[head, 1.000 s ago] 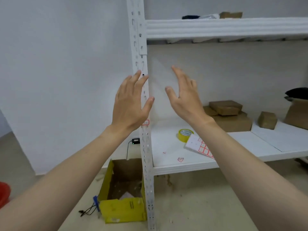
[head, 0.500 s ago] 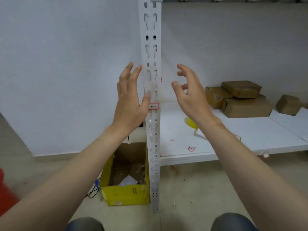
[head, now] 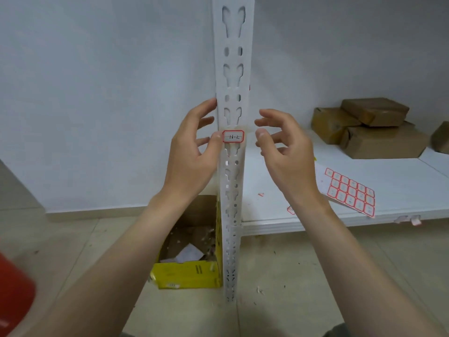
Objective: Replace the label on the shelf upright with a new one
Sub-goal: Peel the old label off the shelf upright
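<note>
**Old label may shred when peeled**

Both hands are empty, fingers loosely curved. The left hand (head: pixel 194 152) has its thumb against the label (head: pixel 233 136) on the upright (head: pixel 245 69), while the right hand (head: pixel 286 154) hovers just beside it. A careless pick could tear the paper and leave residue. Beyond, the label sheet (head: pixel 349 190) lies on the shelf (head: pixel 401 171).

The shelf upright (head: pixel 233 69) stands between the left hand (head: pixel 192 152) and right hand (head: pixel 286 152), barring a straight pass. Open air flanks both sides. A yellow box (head: pixel 187 276) sits just left of its foot; cardboard boxes (head: pixel 369 132) and a sticker sheet (head: pixel 349 190) lie well right.
</note>
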Available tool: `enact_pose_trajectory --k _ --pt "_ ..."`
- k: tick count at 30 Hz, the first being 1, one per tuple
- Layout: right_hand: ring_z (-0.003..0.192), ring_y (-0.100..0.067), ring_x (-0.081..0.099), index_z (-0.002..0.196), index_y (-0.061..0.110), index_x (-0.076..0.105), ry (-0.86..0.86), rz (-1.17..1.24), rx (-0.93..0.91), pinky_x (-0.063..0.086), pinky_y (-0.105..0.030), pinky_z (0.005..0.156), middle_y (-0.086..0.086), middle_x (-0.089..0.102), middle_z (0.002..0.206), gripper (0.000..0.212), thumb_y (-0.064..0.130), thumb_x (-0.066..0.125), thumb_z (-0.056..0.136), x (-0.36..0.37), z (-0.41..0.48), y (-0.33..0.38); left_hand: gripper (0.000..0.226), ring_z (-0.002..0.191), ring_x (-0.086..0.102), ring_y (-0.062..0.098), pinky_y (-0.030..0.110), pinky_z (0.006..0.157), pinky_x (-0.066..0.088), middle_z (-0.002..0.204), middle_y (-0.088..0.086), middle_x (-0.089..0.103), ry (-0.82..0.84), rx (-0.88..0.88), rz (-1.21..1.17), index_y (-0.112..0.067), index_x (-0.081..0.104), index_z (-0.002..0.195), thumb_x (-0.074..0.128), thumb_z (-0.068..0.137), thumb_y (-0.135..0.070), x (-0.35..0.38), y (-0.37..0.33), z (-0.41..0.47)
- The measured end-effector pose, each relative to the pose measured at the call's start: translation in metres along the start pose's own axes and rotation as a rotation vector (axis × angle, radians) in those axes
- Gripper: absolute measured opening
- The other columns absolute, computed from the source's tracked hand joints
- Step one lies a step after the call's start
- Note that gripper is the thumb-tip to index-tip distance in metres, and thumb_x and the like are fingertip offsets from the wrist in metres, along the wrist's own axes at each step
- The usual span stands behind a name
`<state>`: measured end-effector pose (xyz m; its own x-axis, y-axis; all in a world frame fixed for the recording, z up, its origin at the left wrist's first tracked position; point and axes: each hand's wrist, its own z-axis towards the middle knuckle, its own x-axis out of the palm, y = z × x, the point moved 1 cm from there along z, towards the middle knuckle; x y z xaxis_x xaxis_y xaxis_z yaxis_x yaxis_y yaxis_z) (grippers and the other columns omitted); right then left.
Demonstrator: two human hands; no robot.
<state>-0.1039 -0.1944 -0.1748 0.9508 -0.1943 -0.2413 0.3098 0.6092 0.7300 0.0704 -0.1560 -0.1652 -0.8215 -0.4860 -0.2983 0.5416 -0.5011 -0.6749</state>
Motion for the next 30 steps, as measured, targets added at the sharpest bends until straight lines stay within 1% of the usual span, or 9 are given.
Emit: enact_pose_trajectory --k 2,5,7,10,13,16,21,26,30 --pt "0.093 -0.012 0.071 0.133 0.028 0.063 -0.017 0.016 -0.006 0.066 -0.029 0.072 0.017 0.069 0.119 0.030 0.024 0.065 0.103 0.006 -0.002 -0.007 0.045 0.129 0.060 0.000 0.006 0.089 0.055 0.141 -0.020 0.057 -0.025 0.000 -0.036 -0.024 0.050 0.147 0.062 0.104 -0.020 0.002 0.003 -0.001" --pt "0.093 -0.013 0.072 0.132 0.026 0.064 -0.043 0.037 -0.022 0.066 -0.029 0.069 0.021 0.068 0.116 0.030 0.024 0.067 0.103 0.014 -0.003 -0.016 0.042 0.123 0.061 -0.006 0.012 0.086 0.059 0.132 -0.029 0.057 -0.065 0.004 -0.078 -0.024 0.052 0.143 0.061 0.102 -0.024 0.007 0.007 -0.002" --pt "0.094 -0.013 0.072 0.132 0.024 0.064 -0.053 0.052 -0.033 0.067 -0.030 0.069 0.021 0.068 0.116 0.030 0.023 0.067 0.102 0.017 -0.003 -0.020 0.041 0.123 0.064 0.000 0.018 0.087 0.062 0.132 -0.026 0.060 -0.086 0.006 -0.105 -0.023 0.053 0.142 0.061 0.101 -0.024 0.010 0.009 -0.003" --pt "0.093 -0.014 0.073 0.132 0.022 0.064 -0.060 0.077 -0.054 0.067 -0.036 0.068 0.016 0.071 0.119 0.030 0.020 0.067 0.102 0.018 -0.006 -0.025 0.040 0.123 0.067 0.009 0.027 0.086 0.065 0.138 -0.011 0.064 -0.109 0.009 -0.132 -0.018 0.054 0.142 0.061 0.103 -0.016 0.011 0.013 -0.005" --pt "0.090 -0.017 0.075 0.131 0.022 0.064 -0.070 0.115 -0.075 0.066 -0.042 0.067 0.011 0.073 0.120 0.029 0.016 0.066 0.102 0.018 -0.011 -0.027 0.041 0.125 0.067 0.012 0.027 0.085 0.065 0.141 -0.005 0.063 -0.125 0.032 -0.134 -0.015 0.055 0.142 0.063 0.103 -0.015 0.012 0.015 -0.006" --pt "0.089 -0.018 0.075 0.128 0.022 0.063 -0.075 0.140 -0.101 0.065 -0.043 0.065 0.008 0.073 0.120 0.028 0.013 0.065 0.102 0.019 -0.014 -0.025 0.042 0.127 0.066 0.016 0.029 0.086 0.065 0.144 0.001 0.061 -0.146 0.064 -0.134 -0.011 0.056 0.143 0.063 0.102 -0.018 0.011 0.017 -0.006" --pt "0.091 -0.017 0.075 0.128 0.024 0.062 -0.060 0.114 -0.165 0.066 -0.038 0.065 0.003 0.072 0.122 0.028 0.013 0.065 0.102 0.022 -0.014 -0.022 0.037 0.125 0.067 0.016 0.025 0.086 0.064 0.136 0.000 0.065 -0.164 0.084 -0.179 -0.011 0.056 0.137 0.064 0.101 -0.012 0.016 0.020 -0.006" --pt "0.091 -0.016 0.074 0.126 0.025 0.062 -0.060 0.097 -0.193 0.065 -0.035 0.064 0.005 0.071 0.120 0.027 0.014 0.065 0.102 0.026 -0.017 -0.023 0.034 0.120 0.069 0.017 0.017 0.081 0.061 0.130 0.003 0.067 -0.163 0.095 -0.197 -0.003 0.057 0.134 0.064 0.101 -0.007 0.018 0.024 0.002" --pt "0.092 -0.013 0.073 0.128 0.022 0.063 -0.062 0.085 -0.216 0.065 -0.034 0.063 0.002 0.071 0.121 0.027 0.015 0.063 0.102 0.027 -0.017 -0.023 0.035 0.119 0.070 0.015 0.022 0.076 0.065 0.129 -0.001 0.068 -0.138 0.081 -0.183 -0.006 0.058 0.135 0.066 0.101 -0.011 0.015 0.026 0.000"
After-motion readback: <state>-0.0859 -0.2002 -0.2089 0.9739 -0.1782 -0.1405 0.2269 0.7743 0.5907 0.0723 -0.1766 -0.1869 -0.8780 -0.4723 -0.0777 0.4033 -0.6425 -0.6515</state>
